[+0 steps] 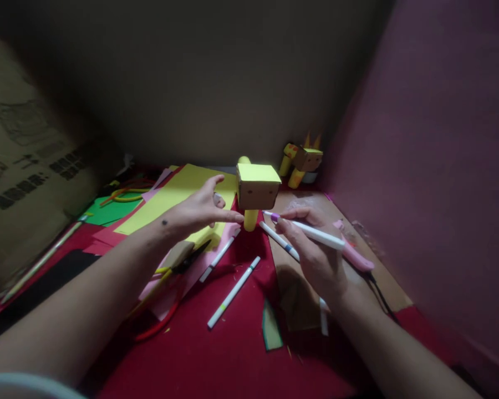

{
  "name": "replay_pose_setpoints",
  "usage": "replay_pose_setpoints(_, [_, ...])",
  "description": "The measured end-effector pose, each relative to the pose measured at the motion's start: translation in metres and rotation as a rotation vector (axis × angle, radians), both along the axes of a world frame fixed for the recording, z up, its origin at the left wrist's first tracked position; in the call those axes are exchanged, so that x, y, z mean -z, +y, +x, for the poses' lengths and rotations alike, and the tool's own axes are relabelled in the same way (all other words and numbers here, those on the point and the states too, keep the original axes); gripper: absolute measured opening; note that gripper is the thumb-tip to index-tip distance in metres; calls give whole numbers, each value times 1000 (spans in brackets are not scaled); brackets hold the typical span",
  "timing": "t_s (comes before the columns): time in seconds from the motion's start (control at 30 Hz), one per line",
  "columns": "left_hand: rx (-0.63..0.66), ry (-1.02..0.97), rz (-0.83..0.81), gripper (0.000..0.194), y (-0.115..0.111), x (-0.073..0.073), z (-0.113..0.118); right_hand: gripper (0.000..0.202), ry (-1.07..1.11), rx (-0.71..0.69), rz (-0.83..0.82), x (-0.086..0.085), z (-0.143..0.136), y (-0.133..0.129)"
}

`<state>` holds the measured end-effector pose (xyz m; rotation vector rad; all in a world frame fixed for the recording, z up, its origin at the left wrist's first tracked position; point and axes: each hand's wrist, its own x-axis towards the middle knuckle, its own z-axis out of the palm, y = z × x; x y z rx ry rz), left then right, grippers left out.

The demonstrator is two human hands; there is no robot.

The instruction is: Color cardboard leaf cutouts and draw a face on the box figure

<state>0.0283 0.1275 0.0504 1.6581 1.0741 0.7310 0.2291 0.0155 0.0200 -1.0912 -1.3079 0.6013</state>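
Note:
A cardboard box head point(258, 194) with a yellow top and two small drawn marks rests on a yellow tube leg point(250, 220) on the red cloth. My left hand point(203, 208) is beside it on the left, fingers apart, one fingertip near the tube; something small and pale shows at its curled fingers, too unclear to name. My right hand point(311, 244), to the right of the box head, holds a white marker point(316, 234) with a purple band, its tip pointing left toward the tube. More white markers point(233, 293) lie on the cloth below.
Yellow paper point(166, 199), green paper point(112, 210) and scissors point(183, 263) lie left. At right are a cardboard sheet point(391, 282) and a pink tool point(357, 256). A similar horned figure point(308, 159) stands at the back. A large carton point(29, 149) borders the left, a pink wall the right.

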Motion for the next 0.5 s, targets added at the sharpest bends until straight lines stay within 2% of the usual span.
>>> replay_pose_setpoints(0.07, [57, -34, -26, 139, 14, 2, 1, 9, -29, 21, 34, 1, 1, 4])
replay_pose_setpoints(0.17, [133, -77, -49, 135, 25, 7, 2, 11, -62, 7, 58, 1, 1, 11])
replay_pose_setpoints(0.33, [208, -187, -57, 122, 26, 12, 6, 10, -15, -3, 13, 5, 1, 21])
replay_pose_setpoints(0.5, [163, -234, -65, 96, 21, 13, 14, 9, 71, -29, -21, 10, 0, 23])
